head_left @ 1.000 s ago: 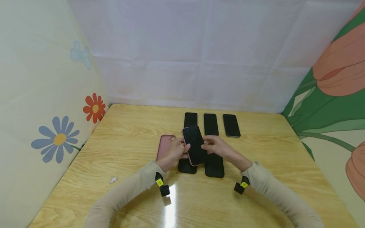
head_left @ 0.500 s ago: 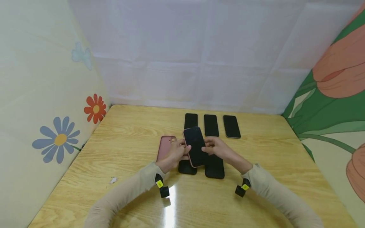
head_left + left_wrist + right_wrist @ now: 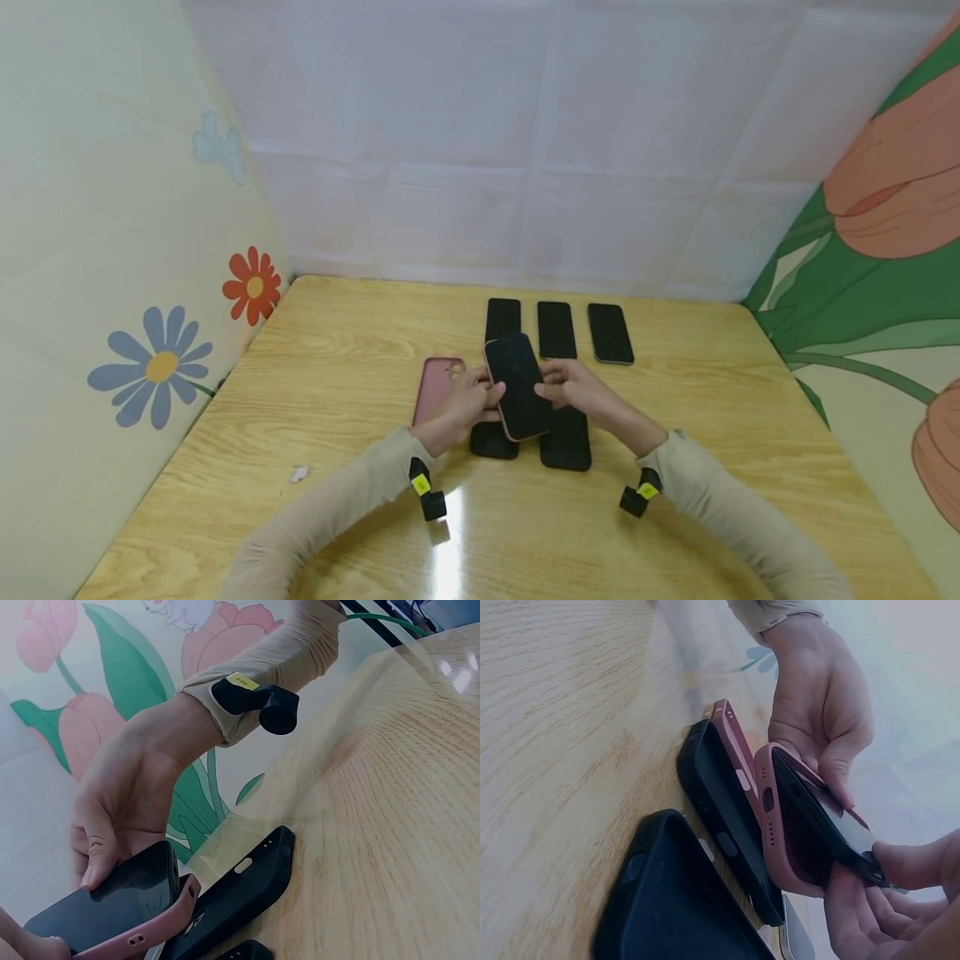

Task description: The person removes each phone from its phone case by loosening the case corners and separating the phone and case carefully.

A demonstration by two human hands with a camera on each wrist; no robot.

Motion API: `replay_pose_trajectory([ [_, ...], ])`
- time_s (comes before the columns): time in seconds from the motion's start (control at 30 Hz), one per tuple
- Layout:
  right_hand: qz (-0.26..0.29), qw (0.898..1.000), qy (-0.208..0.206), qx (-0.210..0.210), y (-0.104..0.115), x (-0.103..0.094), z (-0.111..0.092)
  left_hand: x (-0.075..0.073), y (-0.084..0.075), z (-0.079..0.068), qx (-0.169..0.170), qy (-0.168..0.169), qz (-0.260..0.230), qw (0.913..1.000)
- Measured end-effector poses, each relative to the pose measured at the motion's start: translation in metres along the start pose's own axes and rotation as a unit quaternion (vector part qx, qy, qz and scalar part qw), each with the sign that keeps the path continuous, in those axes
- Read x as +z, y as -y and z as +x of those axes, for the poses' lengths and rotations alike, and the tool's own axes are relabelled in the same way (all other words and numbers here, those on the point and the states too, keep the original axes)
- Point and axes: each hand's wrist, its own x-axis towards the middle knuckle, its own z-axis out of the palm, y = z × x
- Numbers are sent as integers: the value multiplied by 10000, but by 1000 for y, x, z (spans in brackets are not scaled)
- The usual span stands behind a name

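Note:
Between both hands is a black smartphone (image 3: pixel 519 387) lying tilted in a pink phone case (image 3: pixel 775 859). One end of the phone stands raised out of the case in the right wrist view, with a gap beneath it. My left hand (image 3: pixel 468 398) grips the left long side, thumb on the screen edge. My right hand (image 3: pixel 579 388) pinches the right long side, its thumb at the phone's edge and its fingers behind the case. The held pair is above two black phone cases, the left one (image 3: pixel 493 442) and the right one (image 3: pixel 566 446), both on the table.
Another pink phone case (image 3: pixel 433 392) lies left of the hands, partly behind the left one. Three dark phones, left (image 3: pixel 503 318), middle (image 3: pixel 557 328) and right (image 3: pixel 611 333), form a row farther back. A small white scrap (image 3: pixel 299 473) is on the wooden table (image 3: pixel 360 333) at left.
Both hands keep their hold on the phone and pink case, which have shifted very slightly to the right. The things on the table have stayed in place.

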Motion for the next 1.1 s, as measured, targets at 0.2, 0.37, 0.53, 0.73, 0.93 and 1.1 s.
replay_pose_trajectory([
  [0.2, 132, 9999, -7, -10, 0, -2, 1, 1, 0, 2, 14, 76, 58, 10000],
  [0.37, 336, 9994, 22, -100, 0, -3, 0, 3, -1, 2, -24, 130, 102, 9999],
  [0.53, 484, 9988, 36, -112, -2, -3, -1, 3, 0, 3, -87, 259, 61, 9996],
  [0.73, 398, 9990, -188, 96, -4, -8, -2, 2, 0, 3, -78, 379, 55, 9992],
  [0.93, 81, 9987, -460, 193, -5, -15, -4, 3, 0, 3, -65, 418, 124, 9990],
  [1.1, 27, 9984, -561, 81, -4, -22, -6, 4, 3, 3, -123, 558, 173, 9982],
])
